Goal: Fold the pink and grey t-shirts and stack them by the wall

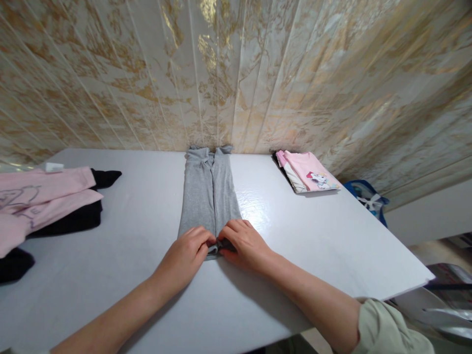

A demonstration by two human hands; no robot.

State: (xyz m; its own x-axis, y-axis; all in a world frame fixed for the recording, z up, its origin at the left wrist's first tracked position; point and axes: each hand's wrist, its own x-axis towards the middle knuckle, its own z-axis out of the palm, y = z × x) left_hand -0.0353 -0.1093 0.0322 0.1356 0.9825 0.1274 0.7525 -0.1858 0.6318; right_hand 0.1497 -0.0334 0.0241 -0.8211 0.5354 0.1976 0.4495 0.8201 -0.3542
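A grey knit garment (201,196) lies lengthwise on the white table, its two sides folded in so their edges meet along the middle. Its far end, slightly bunched, touches the wall side. My left hand (191,246) pinches the near end just left of the centre line. Right beside it, my right hand (241,243) has its fingers closed on the same end, right of the centre. A small curl of the fabric shows between the two hands. Whether the garment is a top or trousers, I cannot tell.
Pink and black clothes (47,196) lie loosely at the left of the table (140,275). Folded clothes (306,169), a pink one with a cartoon dog on top, rest at the back right. A patterned gold-and-white covering (221,73) rises behind. A blue bag (368,199) sits beyond the right edge.
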